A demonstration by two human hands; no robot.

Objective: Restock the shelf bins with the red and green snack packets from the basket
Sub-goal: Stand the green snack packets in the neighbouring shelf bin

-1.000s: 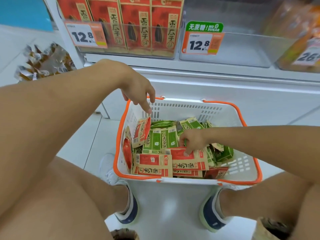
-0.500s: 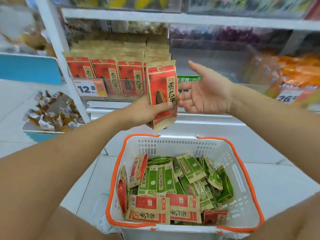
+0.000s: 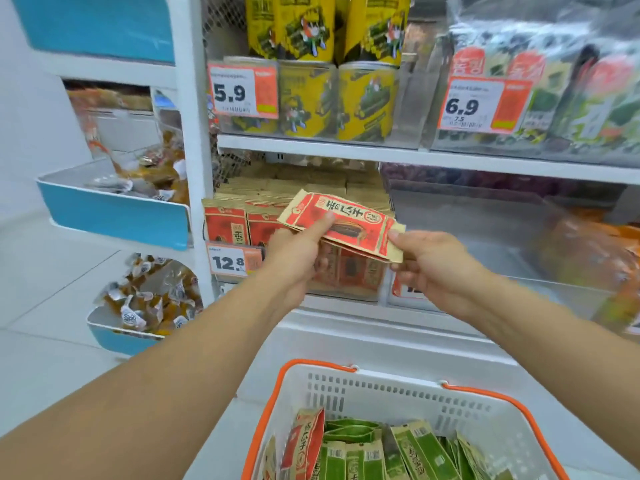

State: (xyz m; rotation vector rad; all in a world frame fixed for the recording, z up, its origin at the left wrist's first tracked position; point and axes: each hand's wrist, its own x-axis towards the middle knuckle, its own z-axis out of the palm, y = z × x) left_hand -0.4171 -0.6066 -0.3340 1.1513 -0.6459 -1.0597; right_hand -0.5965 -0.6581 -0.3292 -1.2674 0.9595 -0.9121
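Note:
My left hand (image 3: pixel 294 251) grips a small stack of red snack packets (image 3: pixel 349 223), thumb on top, held sideways in front of the shelf bin of red packets (image 3: pixel 228 225). My right hand (image 3: pixel 433 261) pinches the stack's right corner. Below, the white basket with orange rim (image 3: pixel 398 396) holds several green packets (image 3: pixel 422 452) and a red packet (image 3: pixel 304 445) standing at its left side. The clear bin (image 3: pixel 485 237) to the right of the red packets looks empty.
The upper shelf carries yellow snack cans (image 3: pixel 367 98) and seaweed packs (image 3: pixel 554 98) behind price tags 5.9 and 6.9. A 12.8 price tag (image 3: pixel 230 261) fronts the red bin. Blue side trays (image 3: pixel 114 209) on the left hold wrapped sweets. Orange bags (image 3: pixel 595 251) sit far right.
The view has tilted up from the basket to the shelves. The red packets have turned from upright to sideways in my left hand, and my right hand has closed on their corner.

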